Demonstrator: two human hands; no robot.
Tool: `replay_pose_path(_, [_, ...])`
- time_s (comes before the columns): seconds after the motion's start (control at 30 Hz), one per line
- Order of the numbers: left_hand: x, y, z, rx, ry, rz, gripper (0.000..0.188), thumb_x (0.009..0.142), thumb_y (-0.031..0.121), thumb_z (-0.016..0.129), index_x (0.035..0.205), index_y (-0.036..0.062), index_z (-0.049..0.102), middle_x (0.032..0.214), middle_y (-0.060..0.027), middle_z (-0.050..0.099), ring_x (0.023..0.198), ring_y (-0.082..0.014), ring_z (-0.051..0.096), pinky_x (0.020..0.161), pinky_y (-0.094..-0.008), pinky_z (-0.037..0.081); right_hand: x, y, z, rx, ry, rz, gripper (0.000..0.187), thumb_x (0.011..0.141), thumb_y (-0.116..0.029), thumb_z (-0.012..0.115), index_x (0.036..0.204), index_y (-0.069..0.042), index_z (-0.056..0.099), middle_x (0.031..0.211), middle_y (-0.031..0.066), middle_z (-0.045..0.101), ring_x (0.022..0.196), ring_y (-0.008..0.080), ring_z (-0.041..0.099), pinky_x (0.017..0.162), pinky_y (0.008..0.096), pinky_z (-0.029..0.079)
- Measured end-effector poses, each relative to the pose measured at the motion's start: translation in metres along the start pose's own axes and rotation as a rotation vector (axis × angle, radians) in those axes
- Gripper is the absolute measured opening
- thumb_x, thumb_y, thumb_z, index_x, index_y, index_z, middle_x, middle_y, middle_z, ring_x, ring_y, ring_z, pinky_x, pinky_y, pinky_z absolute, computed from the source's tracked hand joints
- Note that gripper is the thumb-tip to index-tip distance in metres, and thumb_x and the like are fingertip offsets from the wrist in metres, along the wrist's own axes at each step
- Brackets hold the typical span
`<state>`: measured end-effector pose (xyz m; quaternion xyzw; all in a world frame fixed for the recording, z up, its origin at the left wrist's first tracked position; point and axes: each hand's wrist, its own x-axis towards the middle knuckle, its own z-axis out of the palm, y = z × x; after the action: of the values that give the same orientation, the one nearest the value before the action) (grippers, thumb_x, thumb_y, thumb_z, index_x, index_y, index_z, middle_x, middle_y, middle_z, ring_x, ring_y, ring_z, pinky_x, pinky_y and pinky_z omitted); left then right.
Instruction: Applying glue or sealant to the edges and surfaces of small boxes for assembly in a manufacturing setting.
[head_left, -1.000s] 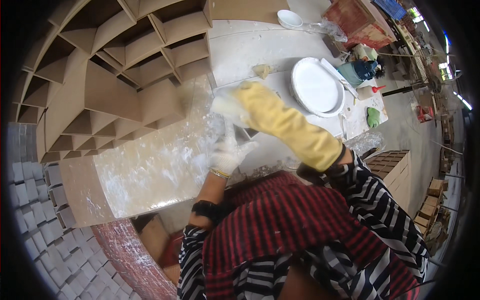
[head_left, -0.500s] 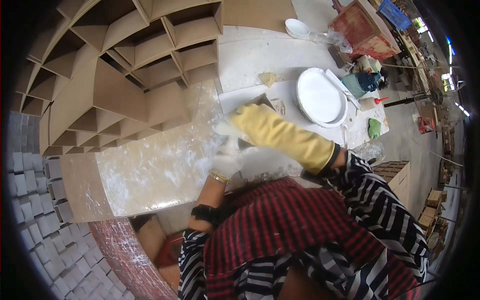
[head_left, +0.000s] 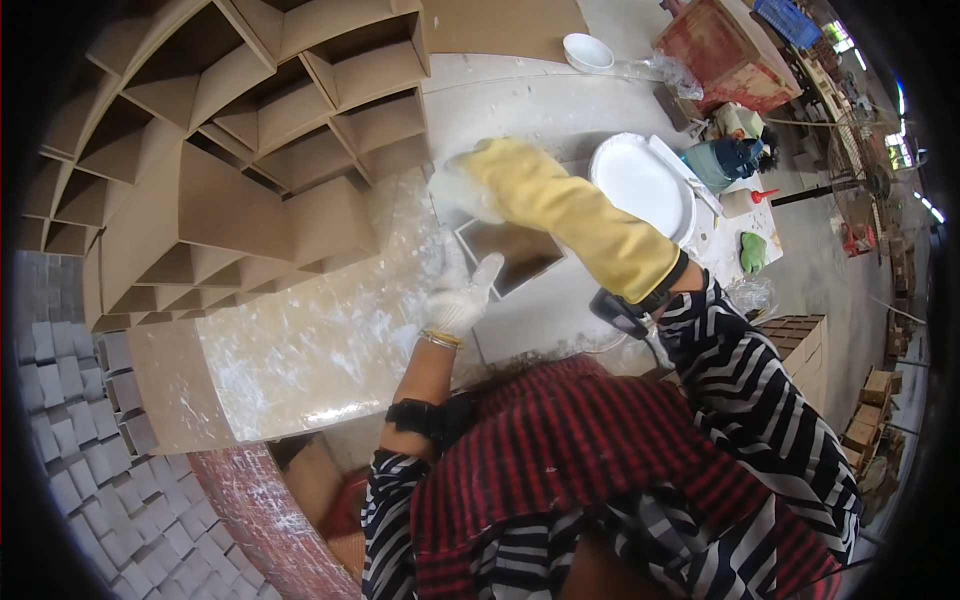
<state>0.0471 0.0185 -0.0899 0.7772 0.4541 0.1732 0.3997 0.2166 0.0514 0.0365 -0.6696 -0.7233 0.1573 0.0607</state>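
My left hand [head_left: 462, 297], in a white knit glove with a bracelet at the wrist, is at the near left side of a small open-topped brown box [head_left: 520, 248] with whitish rims. Its thumb rests on the box's left edge and the fingers stretch along the outside. My right hand [head_left: 505, 165], in a long yellow rubber glove, is above the far left corner of the box. The yellow fingers are closed on a blurred whitish pad [head_left: 463, 190], whose kind is unclear. Both stand over a white-smeared worktable [head_left: 310, 330].
A brown board shelf unit with many compartments [head_left: 240, 205] fills the left. Right of the box are a round tub of white paste [head_left: 640, 185], a green-blue bottle [head_left: 710, 165] and a green glove [head_left: 752, 252]. A white bowl [head_left: 588, 53] lies farther back. Stacked grey boxes [head_left: 120, 500] stand lower left.
My right hand has moved up and away with the whitish pad, uncovering the open box. My left hand has moved up slightly to the box's edge.
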Motion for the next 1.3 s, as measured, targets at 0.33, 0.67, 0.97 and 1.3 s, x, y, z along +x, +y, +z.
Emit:
replay_pose_path(0.33, [-0.001, 0.008, 0.000, -0.108, -0.054, -0.043, 0.091, 0.086, 0.053, 0.053, 0.143, -0.0066, 0.015, 0.145, -0.0302, 0.025, 0.137, -0.0384, 0.022, 0.112, -0.0381, 0.019, 0.009, 0.046, 0.025, -0.291, -0.156, -0.041, 0.030, 0.089, -0.029, 0.045, 0.102, -0.011, 0.065, 0.106, 0.0125, 0.065, 0.097, 0.0320, 0.063, 0.081, 0.0399, 0.051])
replay_pose_path(0.67, [0.003, -0.004, 0.012, 0.098, -0.062, -0.045, 0.090, 0.086, 0.054, 0.052, 0.143, -0.0059, 0.016, 0.148, -0.0269, 0.020, 0.139, -0.0382, 0.015, 0.114, -0.0393, 0.012, -0.025, 0.044, 0.030, -0.260, 0.000, -0.141, 0.023, 0.087, -0.023, 0.048, 0.101, -0.015, 0.065, 0.103, 0.0124, 0.066, 0.097, 0.0302, 0.063, 0.084, 0.0374, 0.051])
replay_pose_path(0.97, [0.000, -0.003, 0.010, 0.057, 0.015, -0.005, 0.088, 0.088, 0.056, 0.048, 0.144, -0.0034, 0.016, 0.148, -0.0251, 0.021, 0.139, -0.0368, 0.017, 0.113, -0.0386, 0.012, -0.060, 0.072, 0.006, -0.015, 0.343, 0.061, 0.026, 0.086, -0.026, 0.054, 0.108, -0.014, 0.062, 0.105, 0.0125, 0.064, 0.099, 0.0323, 0.061, 0.087, 0.0385, 0.049])
replay_pose_path(1.3, [0.005, -0.003, 0.011, 0.113, 0.023, -0.002, 0.086, 0.088, 0.051, 0.052, 0.145, -0.0024, 0.015, 0.147, -0.0256, 0.023, 0.138, -0.0370, 0.020, 0.112, -0.0386, 0.017, -0.137, 0.026, 0.043, -0.221, 0.031, 0.044, 0.023, 0.088, -0.022, 0.051, 0.109, -0.015, 0.058, 0.090, 0.0144, 0.063, 0.085, 0.0346, 0.064, 0.069, 0.0370, 0.053])
